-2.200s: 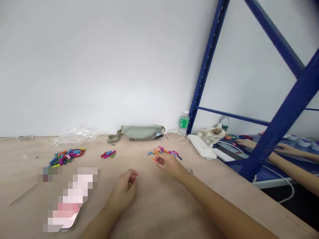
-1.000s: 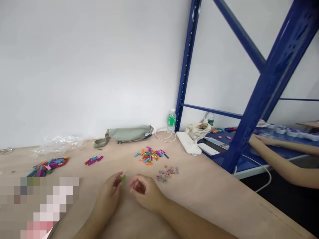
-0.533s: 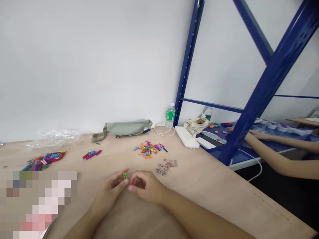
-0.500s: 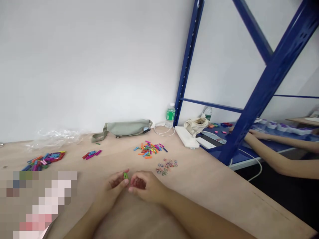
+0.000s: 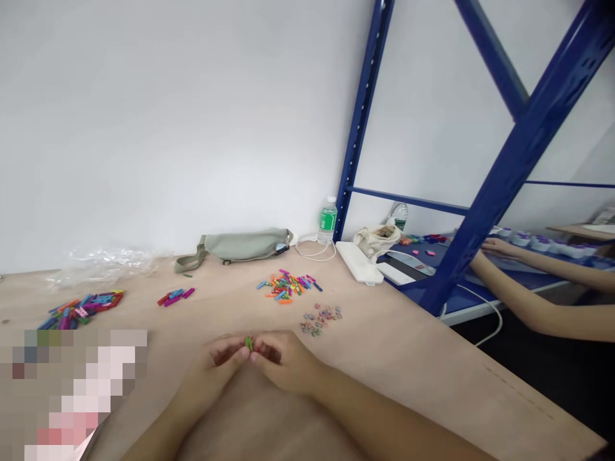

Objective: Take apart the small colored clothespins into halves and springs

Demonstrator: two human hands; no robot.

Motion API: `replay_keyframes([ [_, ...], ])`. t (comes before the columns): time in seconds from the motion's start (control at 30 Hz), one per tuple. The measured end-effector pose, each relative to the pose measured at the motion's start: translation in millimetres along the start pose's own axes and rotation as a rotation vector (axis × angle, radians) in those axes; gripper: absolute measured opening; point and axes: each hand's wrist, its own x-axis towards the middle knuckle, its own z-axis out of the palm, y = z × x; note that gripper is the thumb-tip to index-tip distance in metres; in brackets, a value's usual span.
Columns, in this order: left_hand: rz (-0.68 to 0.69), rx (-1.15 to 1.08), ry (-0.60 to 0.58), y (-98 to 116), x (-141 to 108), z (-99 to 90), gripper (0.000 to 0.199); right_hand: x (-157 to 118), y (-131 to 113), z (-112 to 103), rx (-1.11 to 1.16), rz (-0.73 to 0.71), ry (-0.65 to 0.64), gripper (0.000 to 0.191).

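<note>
A small green clip piece (image 5: 248,344) is between the fingertips of both hands, low in the middle of the view. My left hand (image 5: 221,358) pinches it from the left. My right hand (image 5: 281,358) touches it from the right, thumb and fingers closed together. Just beyond my right hand lies a scatter of small metal-like bits (image 5: 321,320). Farther back is a pile of colourful wooden-looking pieces (image 5: 288,286). A smaller group of red, blue and purple pieces (image 5: 175,296) lies to the left of that.
A larger colourful pile (image 5: 84,309) and clear plastic wrap (image 5: 103,264) are at the left. Along the wall are a grey-green pouch (image 5: 245,246) and a bottle (image 5: 328,221). A white case (image 5: 359,263) lies by the blue frame (image 5: 500,160); another person's arms (image 5: 538,307) are beyond.
My right fingertips have closed in on the green piece, which has shifted slightly right and down with my left fingers. The other person's hands have moved a little.
</note>
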Motion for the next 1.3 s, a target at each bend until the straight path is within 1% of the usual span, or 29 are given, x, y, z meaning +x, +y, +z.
replay_keyframes([
  [0.13, -0.042, -0.106, -0.066, 0.2, -1.6, -1.0, 0.024, -1.3, 1.0, 0.2, 0.030, 0.002, -0.034, 0.019],
  [0.27, -0.049, -0.091, -0.117, 5.1, -4.6, -1.8, 0.024, -2.1, 3.7, 1.6, 0.087, 0.029, -0.061, 0.021],
  [0.43, -0.031, 0.013, -0.069, 9.2, -5.6, -2.3, 0.023, -2.6, 4.1, 4.1, 0.187, 0.084, -0.094, 0.024],
  [0.57, -0.069, -0.096, -0.108, 10.4, -5.5, 0.6, 0.024, -2.4, 5.4, 6.0, 0.249, 0.135, -0.118, 0.026],
  [0.63, -0.070, -0.178, -0.129, 11.9, -5.7, 3.8, 0.026, -2.0, 6.5, 6.1, 0.276, 0.136, -0.131, 0.027],
  [0.77, -0.086, -0.355, -0.174, 14.5, -6.4, 10.3, 0.028, -1.6, 6.8, 4.2, 0.290, 0.092, -0.158, 0.027],
  [0.87, -0.112, -0.412, -0.167, 13.4, -6.5, 11.6, 0.026, -1.5, 6.6, 2.3, 0.240, 0.066, -0.154, 0.027],
  [0.97, -0.114, -0.420, -0.145, 10.4, -5.8, 10.2, 0.026, -1.3, 7.1, 1.5, 0.165, 0.051, -0.141, 0.027],
  [1.1, -0.106, -0.372, -0.117, 7.1, -5.1, 7.6, 0.027, -0.9, 6.8, 0.8, 0.100, 0.018, -0.140, 0.027],
  [1.2, -0.110, -0.362, -0.113, 6.1, -4.9, 7.0, 0.028, -0.4, 5.6, -0.6, 0.064, -0.028, -0.136, 0.027],
  [1.3, -0.127, -0.399, -0.120, 4.8, -4.7, 7.4, 0.026, 0.3, 4.7, -2.8, 0.029, -0.091, -0.136, 0.029],
])
